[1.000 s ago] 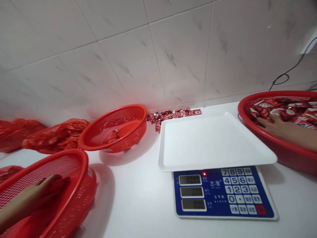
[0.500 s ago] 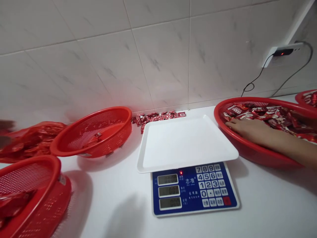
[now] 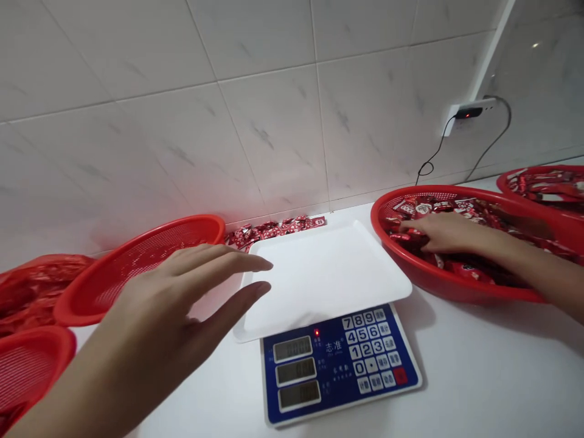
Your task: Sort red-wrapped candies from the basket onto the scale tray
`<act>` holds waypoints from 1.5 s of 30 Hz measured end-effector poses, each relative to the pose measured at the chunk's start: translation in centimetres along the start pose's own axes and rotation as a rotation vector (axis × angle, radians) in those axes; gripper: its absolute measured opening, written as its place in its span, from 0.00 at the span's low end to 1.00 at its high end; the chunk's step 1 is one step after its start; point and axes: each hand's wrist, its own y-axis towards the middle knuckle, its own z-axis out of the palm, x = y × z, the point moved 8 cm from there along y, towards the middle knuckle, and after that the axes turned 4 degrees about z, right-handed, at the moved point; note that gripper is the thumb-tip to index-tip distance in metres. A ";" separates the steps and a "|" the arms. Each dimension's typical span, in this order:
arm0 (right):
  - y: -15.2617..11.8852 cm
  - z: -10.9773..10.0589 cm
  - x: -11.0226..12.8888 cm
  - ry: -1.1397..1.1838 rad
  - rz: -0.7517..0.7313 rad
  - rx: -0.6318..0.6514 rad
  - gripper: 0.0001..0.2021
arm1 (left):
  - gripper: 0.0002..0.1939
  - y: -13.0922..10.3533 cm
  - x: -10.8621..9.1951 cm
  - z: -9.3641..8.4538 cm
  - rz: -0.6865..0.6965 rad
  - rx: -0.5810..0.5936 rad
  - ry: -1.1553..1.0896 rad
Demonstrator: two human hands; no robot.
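My left hand (image 3: 182, 298) reaches in over the left edge of the scale's white tray (image 3: 323, 280), thumb and fingers apart, holding nothing. My right hand (image 3: 444, 234) is inside the right red basket (image 3: 469, 295), its fingers closed on small red wrapped packets (image 3: 409, 236). More packets of the same kind fill that basket around the hand. The digital scale (image 3: 340, 365) stands between the hands, with a blue keypad panel and a bare tray on top. Its display digits are too faint to read.
Several loose red packets (image 3: 274, 230) lie along the wall behind the tray. On the left are a red basket (image 3: 73, 304), a nearer red basket (image 3: 68, 350) and a red plastic bag (image 3: 41, 280). Another filled basket (image 3: 506, 182) stands at far right, below a wall socket (image 3: 451, 125) with cables.
My left hand has come in from the left edge to the tray. My right hand has lifted slightly within the basket, now with packets in its fingers. The camera view has turned rightward.
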 end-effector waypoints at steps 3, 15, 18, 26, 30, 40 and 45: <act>-0.8 -2.0 -2.3 0.222 0.052 -0.095 0.27 | 0.09 -0.8 1.4 0.0 -0.031 0.045 -0.052; -5.6 -7.4 -3.6 1.402 0.347 -0.687 0.12 | 0.15 -3.6 6.6 3.7 -0.412 0.231 -0.290; -4.4 -5.9 1.9 1.679 0.145 -0.432 0.12 | 0.20 -0.8 4.6 4.3 -0.419 0.162 -0.412; -1.7 -2.4 13.0 1.788 -0.228 -0.069 0.17 | 0.24 2.9 2.4 10.5 -0.489 0.112 -0.873; -0.7 -1.2 13.1 1.757 -0.205 -0.025 0.17 | 0.15 2.6 3.8 12.0 -0.506 0.106 -0.944; 0.3 0.9 12.1 1.736 -0.069 -0.002 0.18 | 0.17 2.0 5.8 12.0 -0.536 0.105 -0.888; -0.1 -0.7 9.7 1.807 -0.002 -0.207 0.19 | 0.17 1.4 7.6 11.2 -0.520 0.255 -0.600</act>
